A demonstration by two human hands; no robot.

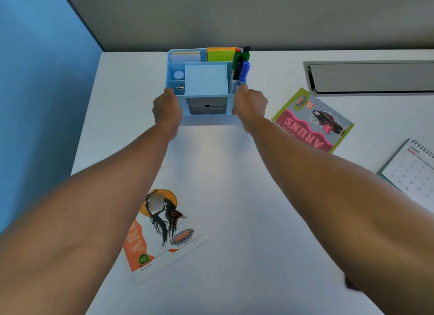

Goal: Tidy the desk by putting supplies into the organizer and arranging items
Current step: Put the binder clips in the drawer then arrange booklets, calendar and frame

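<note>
A light blue desk organizer (231, 104) stands at the far middle of the white desk. It holds several markers (239, 70), green and orange sticky notes (220, 54), a blue note block (206, 79), a binder clip (180, 87) and a small round white thing (179, 75). My left hand (166, 108) grips the organizer's front left corner. My right hand (249, 104) grips its front right corner, thumb on the top edge by the markers.
An orange-and-white notebook (162, 235) lies near my left forearm. A green-and-pink notebook (313, 122) lies right of the organizer. A desk calendar (413, 171) sits at the right edge. A grey cable tray (371, 77) is set into the desk at the back right. A blue partition (35, 80) bounds the left.
</note>
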